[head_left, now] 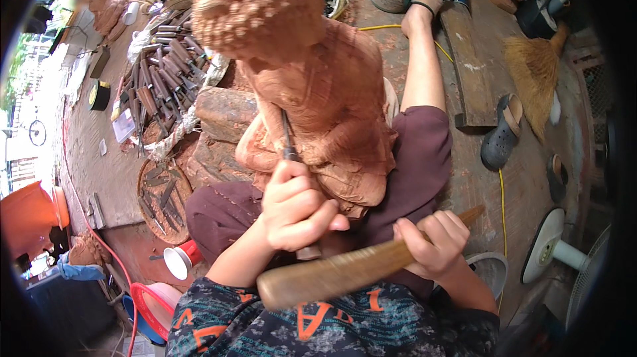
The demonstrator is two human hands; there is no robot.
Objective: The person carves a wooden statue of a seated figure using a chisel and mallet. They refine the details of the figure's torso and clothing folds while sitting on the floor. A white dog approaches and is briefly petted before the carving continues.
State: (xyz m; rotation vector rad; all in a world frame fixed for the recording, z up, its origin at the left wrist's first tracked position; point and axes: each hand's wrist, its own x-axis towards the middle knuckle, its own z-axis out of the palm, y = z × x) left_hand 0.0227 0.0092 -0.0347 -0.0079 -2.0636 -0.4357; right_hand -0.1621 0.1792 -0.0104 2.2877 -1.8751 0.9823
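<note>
Head view: the principal item, a reddish-brown carved figure (pixel 342 101), is positioned between the person's legs, in front of the torso. Its surface is rough, with a knobbed pattern over the head.

The left hand (pixel 298 208) is closed around the handle of a chisel (pixel 287 135), fingers wrapped tightly. The blade points away from the person, its tip at the figure's front beside the carved arm; whether the edge has entered the material cannot be told. The handle's butt shows below the fist.

The right hand (pixel 434 244) has its fingers curled around the narrower part of a wooden club (pixel 338 277). The club's thick end extends to the left, near the chisel's butt; contact between the two cannot be confirmed.

Left of the figure are a rough block (pixel 225 113) and a dense heap of handled tools (pixel 166 78). Nearer the person, a round tray (pixel 144 214) contains loose blades, with a red and white cup (pixel 178 263) just beyond its lower edge.

On the right side are a plank (pixel 468 68), a straw broom (pixel 534 71) and a dark clog (pixel 499 144)
</note>
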